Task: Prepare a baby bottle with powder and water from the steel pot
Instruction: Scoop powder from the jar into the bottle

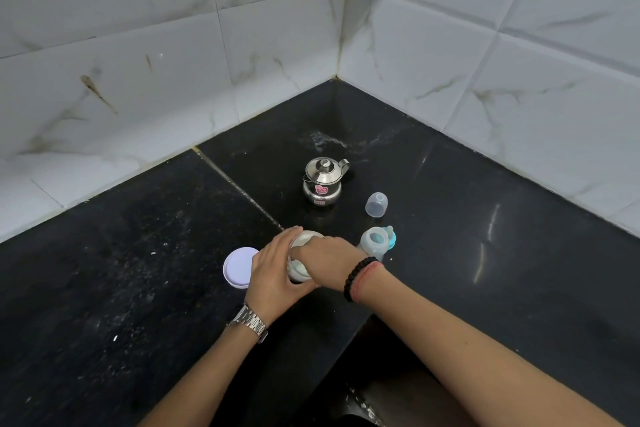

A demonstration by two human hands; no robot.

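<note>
evidently, at lower centre of the frame the left hand clasps the open powder jar to steady it while the right hand reaches in, perhaps pinching a hidden scoop, with the uncapped bottle just right and the steel pot above.

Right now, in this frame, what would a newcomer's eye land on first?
Both hands meet at the centre of the black counter: the left hand wraps a clear powder jar while the right hand reaches into its open mouth. Behind them, toward the tiled corner, stands the lidded steel pot. The jar's pale lid lies to the left; the open baby bottle and a clear cap sit to the right.
</note>
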